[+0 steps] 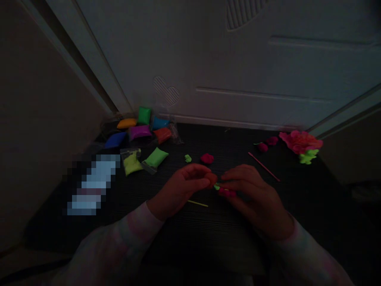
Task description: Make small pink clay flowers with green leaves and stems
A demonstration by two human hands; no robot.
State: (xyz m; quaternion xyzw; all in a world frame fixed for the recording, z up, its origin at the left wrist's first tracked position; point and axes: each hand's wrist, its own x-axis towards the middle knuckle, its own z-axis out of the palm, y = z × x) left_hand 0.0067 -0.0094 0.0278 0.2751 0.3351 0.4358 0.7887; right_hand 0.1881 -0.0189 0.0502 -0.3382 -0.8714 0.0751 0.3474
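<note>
With the pieces between the hands as the centre of the dial, the left hand (178, 188) comes in from 8 o'clock and the right hand (256, 198) from 4 o'clock, both above the dark table (220, 242). The left hand's thumb and fingers are nearly closed, pinching an orange-red lump (211, 180). The right hand's fingers are bent and close together around a dark pink piece (228, 192), partly hidden by them. A bright green bit (217, 186) lies between the lump and the pink piece; whether it joins them is too dim to tell.

Near the hands, a crimson lump (207, 159) rests at 12 o'clock and a small green lump (187, 158) toward 11. A yellow stick (199, 203) lies at 7 o'clock, partly behind the left hand. A pink stick (264, 167) slants between 2 and 3 o'clock.

Farther out at 2 o'clock are two small dark pink balls (262, 147), with a large pink flower (300, 142) beyond them and a yellow-green piece (308, 156) against its near edge. A light green packet (156, 158) lies at 10 o'clock, just beside a yellow-green packet (131, 163). Behind them sit orange, green, blue, purple and red packets (140, 132). A pale blurred shape (95, 182) is at 9 o'clock.
</note>
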